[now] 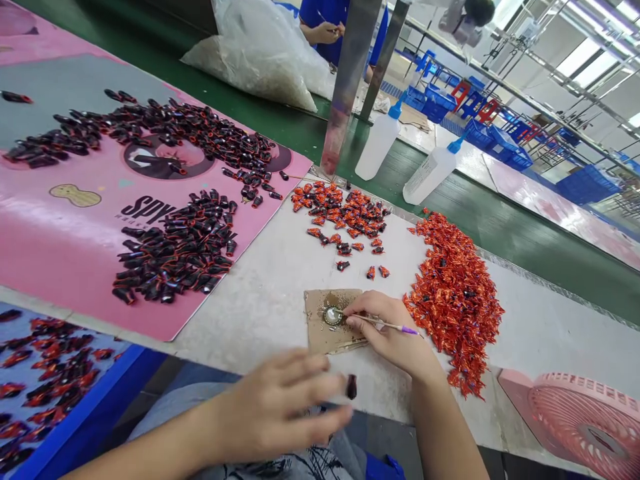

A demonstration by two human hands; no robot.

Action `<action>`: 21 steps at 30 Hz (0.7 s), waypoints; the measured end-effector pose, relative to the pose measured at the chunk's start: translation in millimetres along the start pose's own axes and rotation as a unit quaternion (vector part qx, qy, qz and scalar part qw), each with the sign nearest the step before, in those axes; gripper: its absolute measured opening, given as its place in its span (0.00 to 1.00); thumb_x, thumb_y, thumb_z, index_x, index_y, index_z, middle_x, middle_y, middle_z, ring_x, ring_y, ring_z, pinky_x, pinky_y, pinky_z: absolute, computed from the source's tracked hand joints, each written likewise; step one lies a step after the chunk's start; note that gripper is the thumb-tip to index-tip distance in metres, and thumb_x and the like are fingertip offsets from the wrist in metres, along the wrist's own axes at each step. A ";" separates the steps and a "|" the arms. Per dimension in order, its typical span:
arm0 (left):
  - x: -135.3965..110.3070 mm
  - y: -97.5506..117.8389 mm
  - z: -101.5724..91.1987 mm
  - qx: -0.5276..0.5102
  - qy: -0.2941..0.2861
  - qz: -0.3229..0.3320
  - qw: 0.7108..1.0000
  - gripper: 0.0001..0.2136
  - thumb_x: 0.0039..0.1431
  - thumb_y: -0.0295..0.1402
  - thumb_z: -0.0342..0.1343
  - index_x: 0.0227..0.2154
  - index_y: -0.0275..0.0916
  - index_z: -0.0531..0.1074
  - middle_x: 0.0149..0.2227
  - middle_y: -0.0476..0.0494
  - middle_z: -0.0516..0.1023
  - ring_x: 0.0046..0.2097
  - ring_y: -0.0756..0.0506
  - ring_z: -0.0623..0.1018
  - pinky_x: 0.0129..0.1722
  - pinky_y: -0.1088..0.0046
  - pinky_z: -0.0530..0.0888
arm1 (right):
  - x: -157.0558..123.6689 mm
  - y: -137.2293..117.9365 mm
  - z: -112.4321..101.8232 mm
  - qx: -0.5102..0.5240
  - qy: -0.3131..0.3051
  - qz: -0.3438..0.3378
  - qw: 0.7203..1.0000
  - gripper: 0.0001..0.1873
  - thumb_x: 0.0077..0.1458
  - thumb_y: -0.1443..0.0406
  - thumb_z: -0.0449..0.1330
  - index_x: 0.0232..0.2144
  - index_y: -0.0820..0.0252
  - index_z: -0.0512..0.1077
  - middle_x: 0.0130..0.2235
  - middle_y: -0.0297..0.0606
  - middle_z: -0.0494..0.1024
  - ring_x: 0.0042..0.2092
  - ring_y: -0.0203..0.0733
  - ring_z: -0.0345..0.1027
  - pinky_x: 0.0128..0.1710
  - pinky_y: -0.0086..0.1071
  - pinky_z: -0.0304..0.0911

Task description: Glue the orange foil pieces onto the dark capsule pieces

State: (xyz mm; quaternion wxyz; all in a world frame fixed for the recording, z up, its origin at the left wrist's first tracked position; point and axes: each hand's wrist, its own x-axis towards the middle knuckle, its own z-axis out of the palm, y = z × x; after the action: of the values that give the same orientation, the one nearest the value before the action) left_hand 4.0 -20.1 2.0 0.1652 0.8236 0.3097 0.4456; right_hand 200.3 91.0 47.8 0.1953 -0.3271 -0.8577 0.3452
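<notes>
My right hand [387, 327] is closed around a thin stick with a purple end [407, 330], probably a fine brush. Its other tip reaches into a bottle cap [333, 315] that holds pale liquid. Under the cap lies a stained piece of cardboard [317, 333]. My left hand [285, 410], blurred by motion, has its fingers apart over the table's front edge. Just off its fingertips is one small dark piece [352, 387]; whether it rests on the table I cannot tell. Beyond the cardboard lie scattered red-and-black pieces [345, 213].
A large heap of small orange-red parts [455, 293] is on the right, near a pink fan [585, 420]. Dark pieces [175, 247] cover parts of a pink mat [100, 267]. A blue bin [120, 387] stands lower left. Two squeeze bottles [377, 147] and a metal post [347, 87] stand behind. A co-worker [325, 27] sits opposite.
</notes>
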 end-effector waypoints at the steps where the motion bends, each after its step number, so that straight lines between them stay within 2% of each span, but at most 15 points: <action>1: 0.3 1.9 5.5 0.037 -0.053 0.069 0.995 0.11 0.69 0.29 0.49 0.47 0.44 0.75 0.48 0.46 0.81 0.51 0.44 0.76 0.53 0.68 0.69 | 0.2 -0.3 0.1 0.000 0.001 -0.001 1.000 0.07 0.62 0.68 0.58 0.35 0.59 0.77 0.35 0.40 0.81 0.38 0.42 0.74 0.42 0.35 0.69; 3: 3.7 3.8 17.3 0.093 -0.123 0.141 0.978 0.13 0.70 0.27 0.46 0.47 0.41 0.75 0.54 0.49 0.79 0.55 0.45 0.73 0.55 0.69 0.67 | 0.6 -0.5 0.1 0.000 0.002 0.000 1.000 0.07 0.62 0.68 0.58 0.34 0.59 0.77 0.35 0.40 0.81 0.38 0.42 0.75 0.41 0.35 0.69; 7: 12.0 4.0 34.1 0.147 -0.168 0.140 0.965 0.12 0.69 0.28 0.48 0.47 0.35 0.76 0.55 0.44 0.78 0.54 0.44 0.74 0.54 0.69 0.68 | 0.7 0.2 0.5 -0.001 0.005 0.005 1.000 0.08 0.62 0.67 0.57 0.34 0.58 0.77 0.34 0.39 0.81 0.38 0.41 0.75 0.40 0.34 0.69; 15: 22.2 4.9 46.3 0.135 -0.153 0.102 0.974 0.07 0.65 0.28 0.54 0.41 0.34 0.75 0.43 0.37 0.80 0.42 0.44 0.76 0.42 0.69 0.73 | -0.2 -3.4 3.7 -0.034 0.009 -0.007 0.999 0.07 0.62 0.68 0.58 0.33 0.59 0.75 0.34 0.39 0.80 0.38 0.41 0.74 0.41 0.34 0.69; 18: 24.5 4.2 54.6 0.131 -0.164 0.092 0.973 0.04 0.63 0.27 0.56 0.38 0.35 0.74 0.38 0.37 0.78 0.39 0.44 0.75 0.38 0.69 0.73 | -0.2 -6.2 5.2 -0.041 0.004 -0.010 0.999 0.08 0.63 0.68 0.57 0.33 0.59 0.75 0.33 0.39 0.80 0.37 0.41 0.73 0.40 0.34 0.69; 21: 23.8 2.7 54.1 0.081 -0.140 0.065 0.985 0.05 0.63 0.24 0.54 0.37 0.36 0.74 0.36 0.39 0.77 0.37 0.44 0.74 0.38 0.70 0.73 | 0.0 -7.0 7.0 -0.039 0.009 -0.013 0.999 0.09 0.64 0.66 0.56 0.32 0.58 0.74 0.32 0.38 0.79 0.37 0.41 0.73 0.39 0.34 0.68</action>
State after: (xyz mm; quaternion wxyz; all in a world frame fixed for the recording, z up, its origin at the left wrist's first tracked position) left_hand 60.0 -6.3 -11.1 0.1107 0.9069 0.2642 0.3090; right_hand 193.4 83.9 48.1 0.1948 -0.3265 -0.8730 0.3056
